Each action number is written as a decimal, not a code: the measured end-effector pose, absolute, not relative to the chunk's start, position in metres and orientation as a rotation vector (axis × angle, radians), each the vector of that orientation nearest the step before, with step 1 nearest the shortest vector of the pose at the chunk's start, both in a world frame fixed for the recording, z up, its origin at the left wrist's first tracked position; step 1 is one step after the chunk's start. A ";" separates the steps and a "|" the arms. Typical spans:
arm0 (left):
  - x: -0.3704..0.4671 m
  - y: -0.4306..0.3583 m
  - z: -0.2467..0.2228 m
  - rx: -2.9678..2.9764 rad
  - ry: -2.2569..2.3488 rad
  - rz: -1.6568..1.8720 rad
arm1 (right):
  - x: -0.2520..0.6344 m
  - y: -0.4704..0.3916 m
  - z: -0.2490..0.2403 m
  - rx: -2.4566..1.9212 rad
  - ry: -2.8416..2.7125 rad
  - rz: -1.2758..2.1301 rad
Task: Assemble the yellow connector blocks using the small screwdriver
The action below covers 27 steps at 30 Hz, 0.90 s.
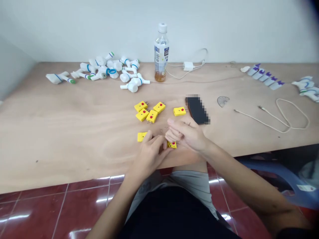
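Near the table's front edge, my left hand [152,151] has its fingers bent, with the fingertips beside a yellow piece with a red dot [172,144]. Whether it grips that piece is unclear. Another yellow piece [142,136] lies partly behind its knuckles. My right hand [185,132] is closed just above and right of the red-dotted piece; what its fingers hold, if anything, is hidden. Tiny screws [161,130] lie between the hands. Farther back are several yellow plugs with metal pins [152,116], and a single yellow plug [179,111] sits to their right.
A dark phone [198,110] lies beyond my right hand. Behind stands a bottle [161,53]. White jointed parts [102,68] are piled at the back left. Rightward are a charger [188,66], a protractor [222,101], a white cable [290,126] and purple-topped pieces [266,78].
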<state>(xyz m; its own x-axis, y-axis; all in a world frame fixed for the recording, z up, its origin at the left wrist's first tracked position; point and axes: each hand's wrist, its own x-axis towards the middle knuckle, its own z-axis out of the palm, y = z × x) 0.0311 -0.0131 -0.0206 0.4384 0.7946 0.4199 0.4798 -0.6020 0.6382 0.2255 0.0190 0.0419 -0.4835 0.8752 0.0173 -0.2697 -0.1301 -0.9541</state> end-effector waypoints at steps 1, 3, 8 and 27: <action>0.031 -0.013 -0.020 2.276 1.069 1.008 | 0.229 0.024 0.046 -0.757 -1.326 1.730; 0.031 -0.013 -0.020 2.278 1.067 1.017 | 0.237 0.031 0.059 -0.923 -1.596 1.560; 0.031 -0.015 -0.020 2.280 1.085 1.009 | 0.257 0.030 0.104 -1.331 -2.500 0.582; 0.030 -0.014 -0.022 2.249 1.083 0.985 | 0.261 0.034 0.113 -0.944 -2.834 0.648</action>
